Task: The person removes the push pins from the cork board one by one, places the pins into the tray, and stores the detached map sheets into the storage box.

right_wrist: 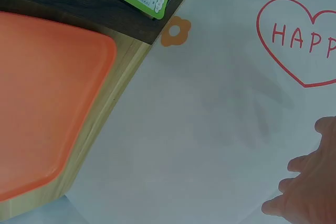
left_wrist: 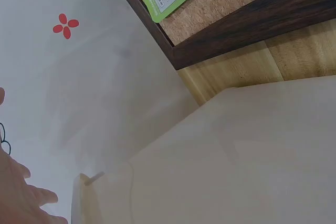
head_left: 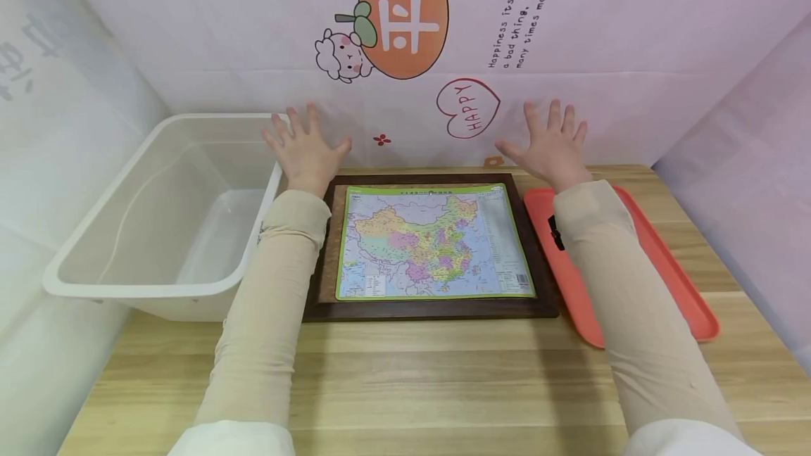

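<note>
My left hand (head_left: 307,153) is held up with its fingers spread, near the inner rim of a white plastic tub (head_left: 171,294). Nothing is in it. The right hand (head_left: 552,148), also spread and holding nothing, is raised over the far end of a red tray (head_left: 665,273). Between the two forearms lies a dark wooden frame (head_left: 431,310) with a cork face (head_left: 329,259). On the cork rests a green-edged map sheet of China (head_left: 412,245). In the wrist views, only part of the left hand (left_wrist: 21,192) and of the right hand (right_wrist: 310,182) shows.
A small black item (head_left: 555,233) sits on the red tray, partly behind the right sleeve. The wooden table (head_left: 431,378) meets a printed white cloth wall (head_left: 405,111) at the back. More cloth hangs on the left and right sides.
</note>
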{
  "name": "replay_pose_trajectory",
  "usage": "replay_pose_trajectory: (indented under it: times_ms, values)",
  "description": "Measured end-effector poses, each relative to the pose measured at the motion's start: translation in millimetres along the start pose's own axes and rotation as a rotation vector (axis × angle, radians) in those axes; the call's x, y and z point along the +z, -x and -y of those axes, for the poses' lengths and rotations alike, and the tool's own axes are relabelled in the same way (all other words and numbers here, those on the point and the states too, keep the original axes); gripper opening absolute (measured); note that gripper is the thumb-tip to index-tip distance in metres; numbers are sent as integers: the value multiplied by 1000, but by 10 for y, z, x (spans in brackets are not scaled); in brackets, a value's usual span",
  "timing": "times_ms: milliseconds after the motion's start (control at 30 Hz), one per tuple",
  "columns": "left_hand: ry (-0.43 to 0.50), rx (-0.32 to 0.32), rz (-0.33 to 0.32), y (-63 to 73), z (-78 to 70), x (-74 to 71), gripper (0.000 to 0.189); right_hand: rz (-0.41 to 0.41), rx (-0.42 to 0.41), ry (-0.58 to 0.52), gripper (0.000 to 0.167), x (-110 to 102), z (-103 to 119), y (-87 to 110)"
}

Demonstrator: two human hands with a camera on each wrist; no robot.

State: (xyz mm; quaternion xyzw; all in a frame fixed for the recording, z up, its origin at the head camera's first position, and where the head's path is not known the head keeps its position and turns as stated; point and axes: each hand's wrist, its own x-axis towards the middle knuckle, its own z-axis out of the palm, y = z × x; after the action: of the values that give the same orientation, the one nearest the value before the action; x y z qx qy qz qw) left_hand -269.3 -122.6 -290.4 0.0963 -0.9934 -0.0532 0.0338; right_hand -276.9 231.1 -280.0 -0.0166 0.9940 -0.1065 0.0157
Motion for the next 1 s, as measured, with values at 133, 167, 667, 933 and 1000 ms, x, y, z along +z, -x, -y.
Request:
replay_pose_trajectory:
  times_ms: [133,167,667,933,1000]
  values:
    - [5,7,-1,9,-21,10,88,10,-1,4,91,25,-1,-9]
    - [3,10,-1,12,-29,13,88,14,-2,6,92,32,2,-9]
    - [-1,71,-34,-12,-159,121,84,47,-41,40,91,308,52,-20]
    - [32,101,-44,-7,-218,192,81,66,-69,41,88,605,96,-19]
    - [37,107,-47,-5,-236,218,80,69,-81,45,88,695,92,-25]
